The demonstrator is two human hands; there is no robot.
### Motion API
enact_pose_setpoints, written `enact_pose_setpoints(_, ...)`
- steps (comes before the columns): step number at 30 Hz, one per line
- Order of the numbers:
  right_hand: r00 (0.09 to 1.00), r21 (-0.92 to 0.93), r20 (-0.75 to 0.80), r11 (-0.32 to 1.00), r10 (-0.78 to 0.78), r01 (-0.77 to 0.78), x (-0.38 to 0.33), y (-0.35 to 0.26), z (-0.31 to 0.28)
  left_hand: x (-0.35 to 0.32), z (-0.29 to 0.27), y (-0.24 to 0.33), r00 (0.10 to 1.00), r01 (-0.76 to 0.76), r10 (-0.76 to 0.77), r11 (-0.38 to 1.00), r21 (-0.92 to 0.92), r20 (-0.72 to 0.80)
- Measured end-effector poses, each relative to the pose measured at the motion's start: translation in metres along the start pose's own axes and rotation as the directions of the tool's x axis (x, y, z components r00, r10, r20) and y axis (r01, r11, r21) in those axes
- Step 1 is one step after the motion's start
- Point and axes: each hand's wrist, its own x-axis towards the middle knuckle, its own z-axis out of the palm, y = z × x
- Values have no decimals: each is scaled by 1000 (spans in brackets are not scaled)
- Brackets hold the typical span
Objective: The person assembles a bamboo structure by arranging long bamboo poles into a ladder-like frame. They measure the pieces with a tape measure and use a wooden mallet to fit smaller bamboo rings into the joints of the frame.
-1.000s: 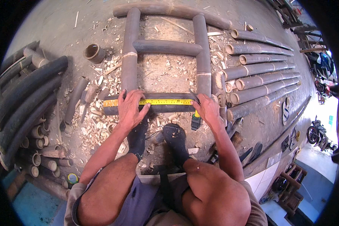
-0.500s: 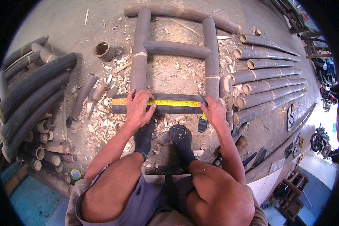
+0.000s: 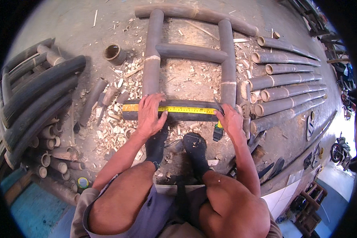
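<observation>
Yellow tape measure (image 3: 182, 110) under flat left hand (image 3: 150, 115)

We are pressing a yellow tape measure (image 3: 178, 109) along a dark bamboo piece (image 3: 186, 116) with our left hand (image 3: 150, 115) and right hand (image 3: 229, 122).

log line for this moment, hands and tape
left hand: pressing yellow tape measure on bamboo piece | right hand: at tape's right end

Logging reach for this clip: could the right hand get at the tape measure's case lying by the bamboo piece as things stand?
Probably yes. The right hand rests on the yellow tape at the bamboo piece's end, and the case lies just beside it on the floor, with nothing between them.
</observation>
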Motion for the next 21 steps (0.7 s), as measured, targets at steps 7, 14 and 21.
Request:
enact_pose_setpoints(7,999,27,-40,999,-32,33,-2,2,1,-1,-4,-5,998,21,-29,990,-138,-59)
enact_pose_setpoints(14,997,64,-65,997,-47,51,-2,4,3,-1,-6,-10,999,41,-46,980,-194,-21)
enact_pose_setpoints(21,999,44,-41,998,-33,34,-1,1,0,0,-14,-12,999,36,-30,976,-213,31)
